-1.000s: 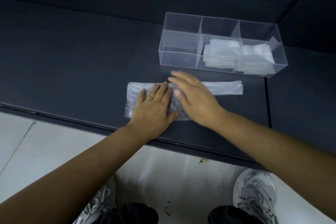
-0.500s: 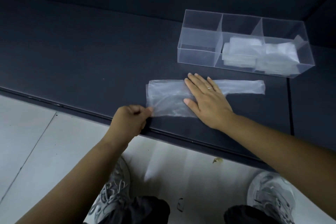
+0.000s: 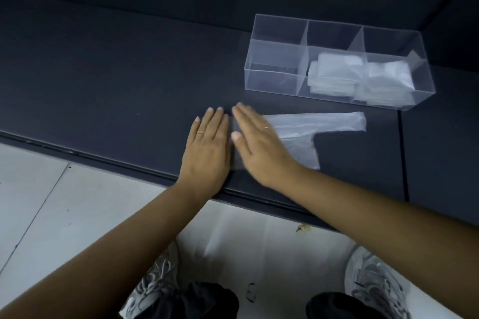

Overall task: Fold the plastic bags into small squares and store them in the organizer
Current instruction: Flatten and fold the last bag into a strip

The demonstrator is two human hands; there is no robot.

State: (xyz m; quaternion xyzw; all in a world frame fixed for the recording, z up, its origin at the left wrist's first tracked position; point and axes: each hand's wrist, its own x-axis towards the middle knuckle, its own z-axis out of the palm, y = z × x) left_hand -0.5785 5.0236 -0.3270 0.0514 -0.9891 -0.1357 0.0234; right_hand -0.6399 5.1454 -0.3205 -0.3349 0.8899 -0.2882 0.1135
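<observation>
View from above, looking down at a dark table (image 3: 103, 72). Near its front edge, a clear bag (image 3: 311, 127), lying flat and folded into a long shape: wider at the left, narrowing to a strip reaching right.

Left hand (image 3: 207, 147) palm down at the bag's left end, fingers straight and close together, gripping nothing; hard to tell whether resting on the plastic or on the table just beside it. A ring (image 3: 200, 134) on one finger.

Right hand (image 3: 261, 147) flat on the bag's wide left part, fingers straight and pointing away and leftward, also gripping nothing, slightly blurred. A second ring (image 3: 266, 127) there. Both hands side by side, nearly touching, a sliver of bag showing between them.

Behind the bag and apart from it, toward the right, a clear organizer (image 3: 274, 77) with three compartments in a row. In the middle compartment, a stack of folded bags (image 3: 334, 72); in the right one, another stack (image 3: 386, 83).

Below the table edge, a pale tiled floor (image 3: 39, 202) and two grey shoes (image 3: 153, 282), one under each forearm.
</observation>
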